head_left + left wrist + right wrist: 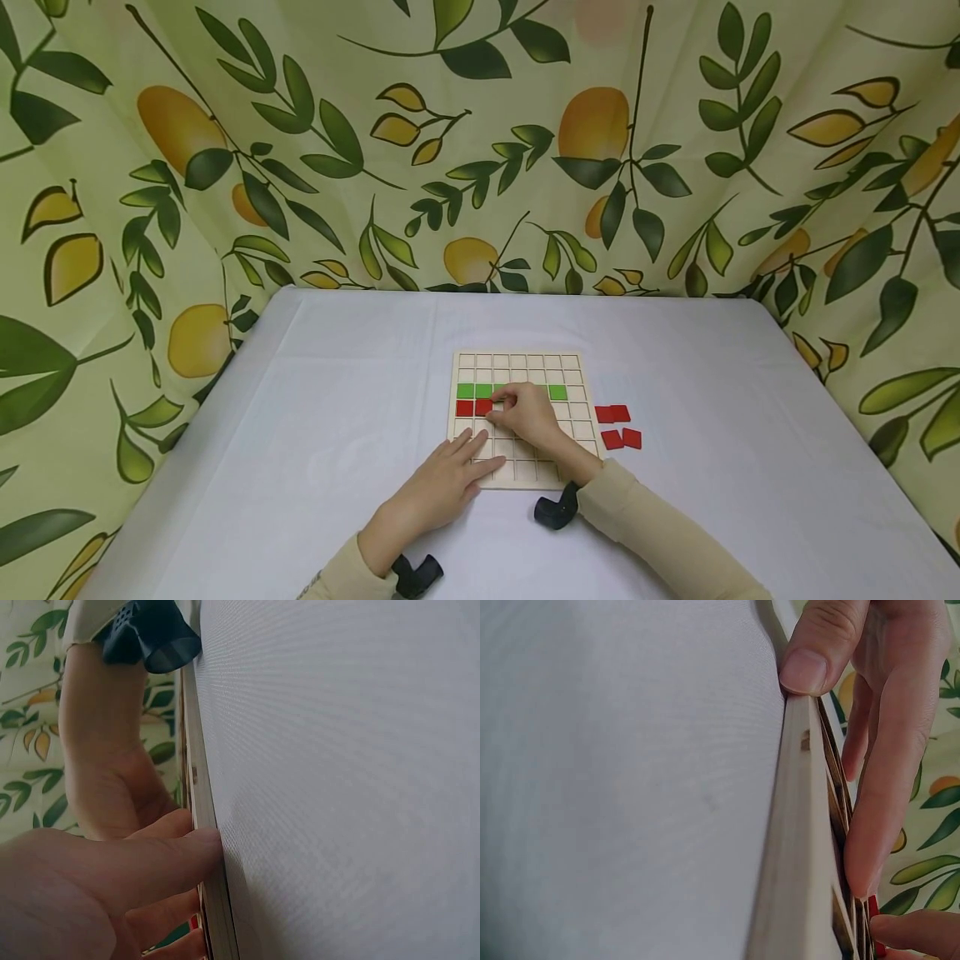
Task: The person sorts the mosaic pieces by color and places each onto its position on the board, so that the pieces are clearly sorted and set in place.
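A pale wooden grid board (525, 473) lies on the table with a row of green tiles (465, 391), partly covered by my right hand. Below that row, at the left, are two red tiles (465, 408). My right hand (528, 414) reaches over the board, and its thumb and index finger pinch the right edge of the second red tile (483, 407). In the right wrist view, a fingertip meets a red tile (877, 930) at the board. My left hand (442, 482) rests on the board's lower left corner with fingers extended; its thumb (202, 844) touches the near edge.
Several loose red tiles (612, 439) lie on the white cloth (300, 417) just right of the board. A black wrist device (557, 510) is on each wrist. A leaf and fruit patterned curtain (480, 167) hangs behind and beside the table.
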The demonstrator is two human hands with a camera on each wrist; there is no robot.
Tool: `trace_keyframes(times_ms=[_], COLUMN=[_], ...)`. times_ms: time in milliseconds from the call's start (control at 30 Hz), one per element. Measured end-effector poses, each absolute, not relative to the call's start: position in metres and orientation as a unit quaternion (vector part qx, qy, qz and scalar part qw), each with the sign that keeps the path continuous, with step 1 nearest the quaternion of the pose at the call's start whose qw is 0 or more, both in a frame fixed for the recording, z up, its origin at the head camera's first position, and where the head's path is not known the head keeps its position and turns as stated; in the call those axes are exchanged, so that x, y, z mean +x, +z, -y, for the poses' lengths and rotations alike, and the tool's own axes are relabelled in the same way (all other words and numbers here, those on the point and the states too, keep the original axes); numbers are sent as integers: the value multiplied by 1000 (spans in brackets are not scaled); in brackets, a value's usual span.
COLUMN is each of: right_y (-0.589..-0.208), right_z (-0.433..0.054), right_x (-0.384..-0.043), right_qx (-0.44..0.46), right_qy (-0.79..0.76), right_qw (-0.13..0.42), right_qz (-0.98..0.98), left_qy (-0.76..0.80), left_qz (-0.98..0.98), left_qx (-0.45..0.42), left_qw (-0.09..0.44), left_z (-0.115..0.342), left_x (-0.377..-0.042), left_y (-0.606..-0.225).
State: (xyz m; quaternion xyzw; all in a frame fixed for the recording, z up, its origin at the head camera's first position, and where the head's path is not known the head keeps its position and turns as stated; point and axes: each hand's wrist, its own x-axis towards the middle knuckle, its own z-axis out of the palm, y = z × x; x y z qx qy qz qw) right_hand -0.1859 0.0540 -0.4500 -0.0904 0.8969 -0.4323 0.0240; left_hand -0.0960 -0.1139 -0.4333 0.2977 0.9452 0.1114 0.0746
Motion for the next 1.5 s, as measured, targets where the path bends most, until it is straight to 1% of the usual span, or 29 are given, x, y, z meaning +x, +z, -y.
trace_keyframes(times_ms=[567,833,900,933,1100,1333,1500], right_y=[-450,-451,-451,-450,-450,-447,-446], right_z=[-54,-56,-57,-58,-61,-68,-74], right_x=[-185,-185,-184,-184,-182,-178,-176], right_qx=[-89,-72,-73,-72,-79,-60,-63], right_qy=[-427,-452,-458,-460,-468,-484,-485], right_qw=[23,42,40,41,38,59,57], right_qz=[-900,-888,-885,-884,-879,-871,-870], left_qy=[116,100,104,101,99,101,107], left_qz=[-944,-943,-943,-942,-941,-943,-943], left_qx=[299,314,313,316,323,311,307], left_qw=[73,52,54,45,34,57,64], left_z=[114,114,114,115,115,114,114], left_x=[-96,-95,-95,-96,-96,-95,-95], left_y=[-435,-433,-433,-437,-439,-434,-435])
